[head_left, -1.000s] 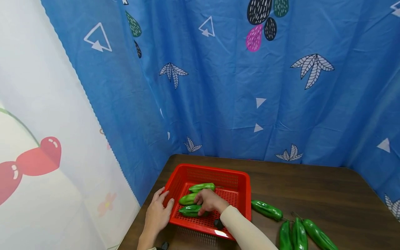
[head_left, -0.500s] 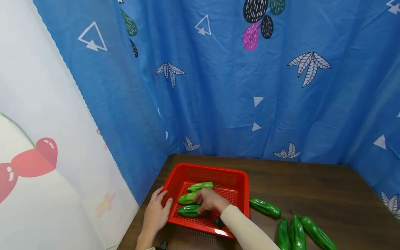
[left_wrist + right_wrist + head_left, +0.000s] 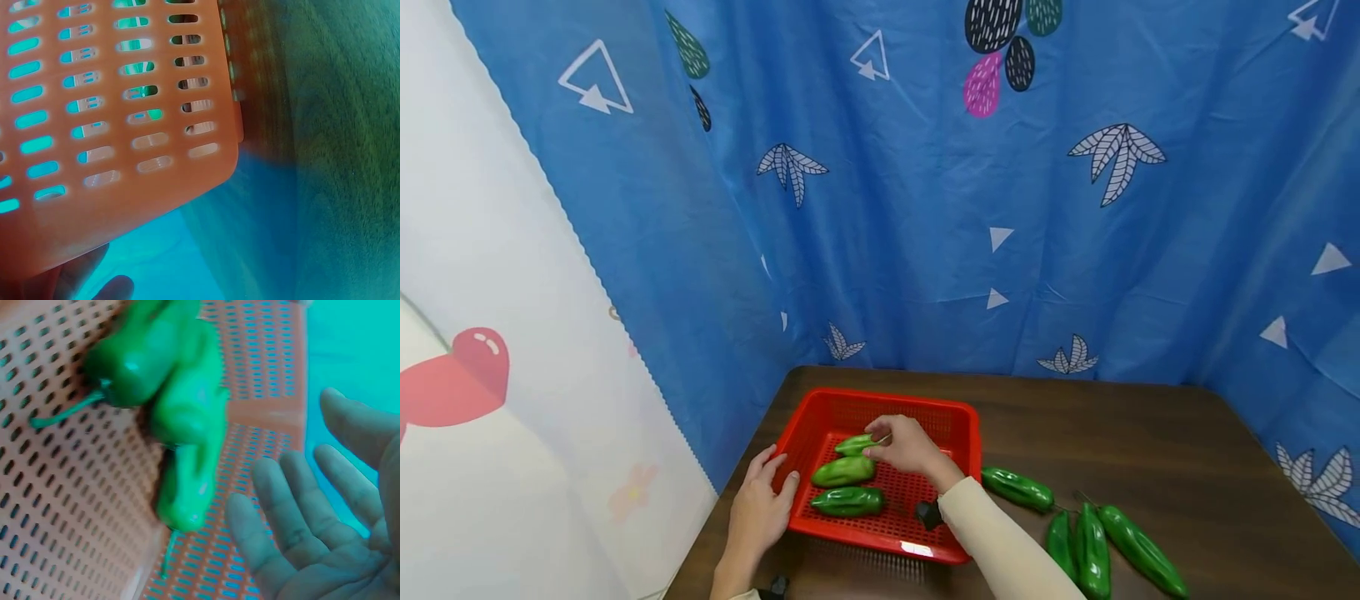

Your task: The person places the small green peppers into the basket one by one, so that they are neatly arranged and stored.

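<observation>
In the head view, three long green peppers lie side by side in a red plastic basket (image 3: 880, 546). The dark green pepper (image 3: 847, 502) is nearest, the lighter pepper (image 3: 844, 472) in the middle, the far pepper (image 3: 852, 446) partly behind my right hand (image 3: 907, 446). That hand hovers at the far pepper's stem end. Spread, relaxed fingers of the right hand (image 3: 325, 531) show in the right wrist view, apart from the peppers. My left hand (image 3: 758, 507) touches the basket's left rim with loosely extended fingers. The left wrist view mostly shows the slotted basket wall (image 3: 119, 187).
Right of the basket, one green pepper (image 3: 1018, 489) lies on the brown wooden table (image 3: 1075, 425). Several more peppers (image 3: 1092, 550) form a cluster near the front. A blue patterned curtain (image 3: 925, 208) hangs behind, with a white sheet (image 3: 550, 333) at left.
My right hand has let go of the dark green pepper and moved back toward the far pepper. The left hand stays at the rim. The head view has shifted slightly right.
</observation>
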`<state>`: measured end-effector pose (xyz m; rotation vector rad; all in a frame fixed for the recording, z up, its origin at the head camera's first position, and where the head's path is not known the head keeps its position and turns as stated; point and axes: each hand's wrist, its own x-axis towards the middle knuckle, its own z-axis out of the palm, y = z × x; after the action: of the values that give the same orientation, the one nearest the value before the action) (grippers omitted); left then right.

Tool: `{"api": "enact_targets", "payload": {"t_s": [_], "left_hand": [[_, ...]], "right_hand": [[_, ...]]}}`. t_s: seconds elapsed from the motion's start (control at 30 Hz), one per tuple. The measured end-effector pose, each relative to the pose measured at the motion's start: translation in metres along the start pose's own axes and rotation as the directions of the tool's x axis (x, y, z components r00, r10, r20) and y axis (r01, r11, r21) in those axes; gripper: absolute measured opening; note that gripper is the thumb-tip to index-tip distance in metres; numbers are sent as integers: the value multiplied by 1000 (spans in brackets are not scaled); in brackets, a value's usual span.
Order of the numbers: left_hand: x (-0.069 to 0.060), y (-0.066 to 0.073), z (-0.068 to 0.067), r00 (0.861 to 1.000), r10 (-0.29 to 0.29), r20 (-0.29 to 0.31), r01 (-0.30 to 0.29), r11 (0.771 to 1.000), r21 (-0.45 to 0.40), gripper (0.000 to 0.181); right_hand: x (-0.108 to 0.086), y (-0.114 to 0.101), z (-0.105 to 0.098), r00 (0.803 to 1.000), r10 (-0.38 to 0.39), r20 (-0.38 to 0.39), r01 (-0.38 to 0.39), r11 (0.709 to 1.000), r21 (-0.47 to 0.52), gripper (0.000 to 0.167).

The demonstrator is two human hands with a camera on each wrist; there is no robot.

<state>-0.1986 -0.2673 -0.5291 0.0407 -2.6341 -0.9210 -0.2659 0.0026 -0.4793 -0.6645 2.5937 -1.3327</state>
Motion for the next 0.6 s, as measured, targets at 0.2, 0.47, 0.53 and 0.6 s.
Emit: {"api": "enact_targets", "payload": {"t_s": [0.2, 0.47, 0.53, 0.6], "left_hand": [[1, 0, 0, 1000, -6, 18, 6, 1000, 8, 44], [3, 0, 1, 1000, -3, 14, 3, 1000, 10, 44], [3, 0, 1, 1000, -3, 18, 3, 1000, 13, 44], [3, 0, 1, 1000, -6, 25, 5, 1000, 14, 44]], "right_hand": [[-6, -8, -32, 984, 15, -179, 7, 993, 120, 31], [-20, -1, -86, 915, 17, -404, 28, 994, 105, 29], [-27, 2, -100, 903, 26, -430, 17, 995, 95, 29], [-34, 7, -113, 890, 36, -454, 3, 996, 86, 30]]}}
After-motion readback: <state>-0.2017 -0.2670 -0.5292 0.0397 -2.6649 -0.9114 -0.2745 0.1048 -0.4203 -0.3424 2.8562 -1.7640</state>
